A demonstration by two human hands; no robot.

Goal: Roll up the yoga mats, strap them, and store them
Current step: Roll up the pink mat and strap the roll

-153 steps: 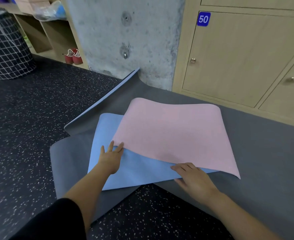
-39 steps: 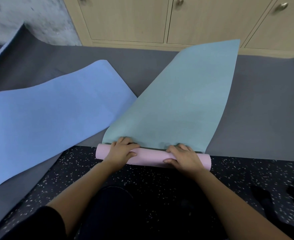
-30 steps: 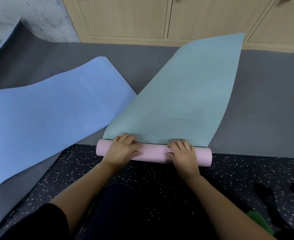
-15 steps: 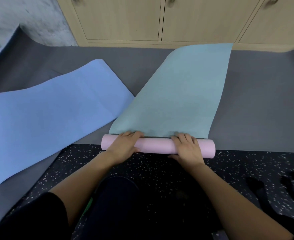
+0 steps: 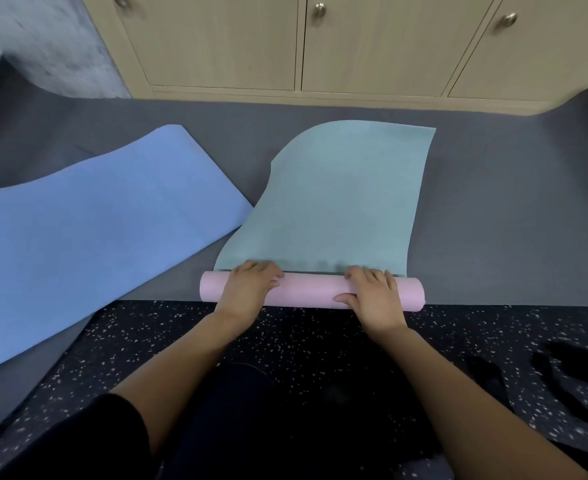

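Roll: pink roll (image 5: 313, 289) lies crosswise at the near edge of the grey mat (image 5: 493, 220), just beyond the speckled floor (image 5: 285, 341). Its unrolled green length (image 5: 337, 202) runs away toward the cupboards (image 5: 233, 39).
Left hand: left hand (image 5: 251, 289) sits on the roll's left part, its grip curved over the top with the fingertips at the far seam.
Right hand: right hand (image 5: 375, 296) sits on the right part, fingers wrapped over the top and thumb on the near side, a close grip on the roll.
Reason: hands set well apart, one toward each end, probably so the roll turns evenly and stays tight.
Blue mat: blue mat (image 5: 95, 237) lies flat at left, its right corner meeting the green length; which overlaps I cannot tell.
Stage: rolling looks partway done; no strap on it yet.
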